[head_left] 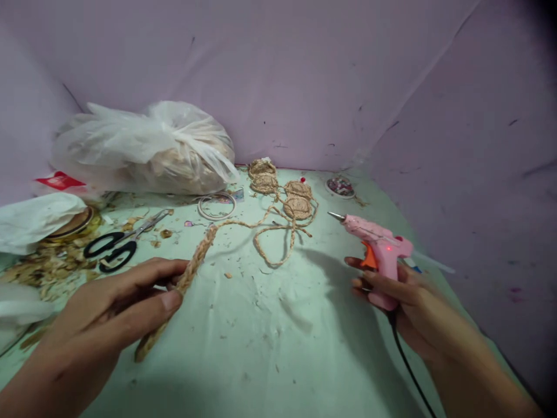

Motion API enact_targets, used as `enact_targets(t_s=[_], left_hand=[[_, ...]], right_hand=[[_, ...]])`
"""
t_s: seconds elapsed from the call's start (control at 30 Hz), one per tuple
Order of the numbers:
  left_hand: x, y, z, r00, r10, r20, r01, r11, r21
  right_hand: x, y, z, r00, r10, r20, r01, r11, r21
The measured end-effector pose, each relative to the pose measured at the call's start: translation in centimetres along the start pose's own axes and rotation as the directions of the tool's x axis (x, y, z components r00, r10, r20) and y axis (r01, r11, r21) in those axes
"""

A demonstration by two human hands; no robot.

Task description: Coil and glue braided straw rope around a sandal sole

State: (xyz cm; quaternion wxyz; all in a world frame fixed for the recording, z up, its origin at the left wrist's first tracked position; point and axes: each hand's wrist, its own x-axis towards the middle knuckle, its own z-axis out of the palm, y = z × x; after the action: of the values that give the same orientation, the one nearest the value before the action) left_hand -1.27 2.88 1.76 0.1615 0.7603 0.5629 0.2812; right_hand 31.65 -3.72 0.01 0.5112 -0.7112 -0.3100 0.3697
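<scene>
My left hand (126,307) pinches a flat strip of braided natural fibre (198,255) between thumb and fingers, tilted above the table. From the strip's far end a thin braided cord (274,264) runs on and loops over the tabletop. In my right hand (404,290) is a pink hot glue gun (378,238) with an orange trigger and a small red light. Its metal nozzle points left, apart from the braid, and a black cable hangs from the handle. Two coiled braided pieces (298,200) (263,174) lie at the back, close to the cord.
Black-handled scissors (115,249) lie at left near fibre scraps (56,261). A stuffed white plastic bag (148,151) sits against the back wall. A white ring (217,206) and a small dish of bits (340,186) are on the green table (243,360). Purple walls enclose the back and right.
</scene>
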Motion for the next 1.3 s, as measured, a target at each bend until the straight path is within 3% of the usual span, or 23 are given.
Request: enact_targets(t_s=[0.07, 0.13, 0.2, 0.3, 0.5, 0.63, 0.73, 0.87, 1.0, 1.3], left_hand=[[-0.1, 0.4, 0.0, 0.985, -0.147, 0.085, 0.159, 0.976, -0.150], [0.0, 0.5, -0.1, 0.979, -0.143, 0.143, 0.167, 0.971, -0.171], [-0.1, 0.5, 0.1, 0.991, -0.004, 0.131, 0.019, 0.994, -0.111], [-1.3, 0.7, 1.4, 0.972, 0.228, 0.063, -0.226, 0.973, -0.039], [-4.3, 0.4, 4.7, 0.869, 0.493, -0.053, -0.474, 0.857, 0.203], [-3.8, -0.5, 4.6, 0.785, 0.618, -0.049, -0.590, 0.768, 0.248], [-3.4, -0.6, 4.4, 0.761, 0.648, -0.038, -0.619, 0.742, 0.258], [-3.4, -0.3, 4.6, 0.733, 0.680, -0.014, -0.651, 0.707, 0.277], [-3.5, -0.3, 4.8, 0.731, 0.682, -0.013, -0.649, 0.701, 0.296], [-3.5, -0.4, 4.9, 0.735, 0.678, 0.014, -0.655, 0.704, 0.273]], right_hand=[[-1.0, -0.8, 0.5, 0.997, 0.082, 0.011, -0.082, 0.988, 0.127], [-1.6, -1.2, 0.7, 0.997, 0.072, 0.030, -0.077, 0.979, 0.187], [-1.9, -1.4, 0.9, 0.998, 0.024, 0.055, -0.036, 0.974, 0.225], [-2.3, -1.0, 0.9, 0.991, -0.043, 0.131, 0.013, 0.976, 0.219], [-4.2, 0.7, 1.3, 0.984, -0.113, 0.139, 0.124, 0.990, -0.071], [-5.0, 1.1, 1.0, 0.932, -0.134, 0.337, 0.195, 0.968, -0.155], [-5.0, 1.4, 0.5, 0.898, -0.169, 0.406, 0.271, 0.940, -0.209], [-5.0, 2.6, 0.2, 0.919, -0.139, 0.369, 0.249, 0.930, -0.272], [-5.0, 3.4, 0.2, 0.924, -0.121, 0.363, 0.246, 0.915, -0.320], [-5.4, 1.5, 1.6, 0.895, -0.182, 0.408, 0.326, 0.891, -0.316]])
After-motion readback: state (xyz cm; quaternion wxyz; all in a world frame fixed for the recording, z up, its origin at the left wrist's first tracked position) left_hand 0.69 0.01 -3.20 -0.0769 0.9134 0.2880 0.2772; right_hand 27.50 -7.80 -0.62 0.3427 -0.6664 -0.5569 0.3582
